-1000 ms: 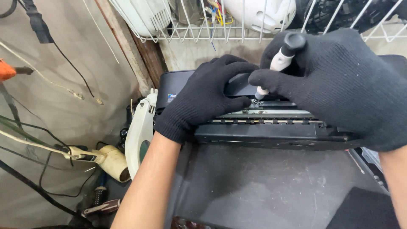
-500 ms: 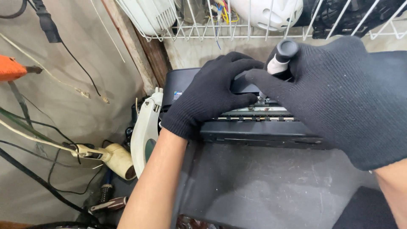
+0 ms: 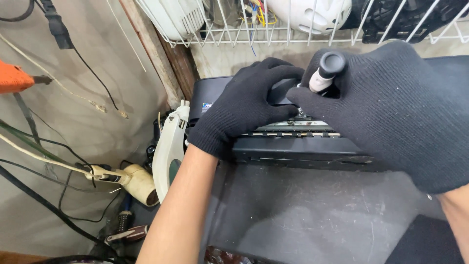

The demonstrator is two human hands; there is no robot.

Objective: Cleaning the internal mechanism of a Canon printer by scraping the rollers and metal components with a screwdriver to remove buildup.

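Right hand (image 3: 391,107) clamped on slim screwdriver (image 3: 325,73), probably light and stiff, upright above printer (image 3: 303,149); left hand (image 3: 246,105) flat, fingers together, on printer's top.

A screwdriver (image 3: 325,73) with a white shaft and black cap stands nearly upright, tip down on a black printer (image 3: 303,146) lying mid-scene, far side.

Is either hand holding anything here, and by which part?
The right hand grips a screwdriver by its handle, tip down on the black device. The left hand holds nothing; it rests flat on the device.
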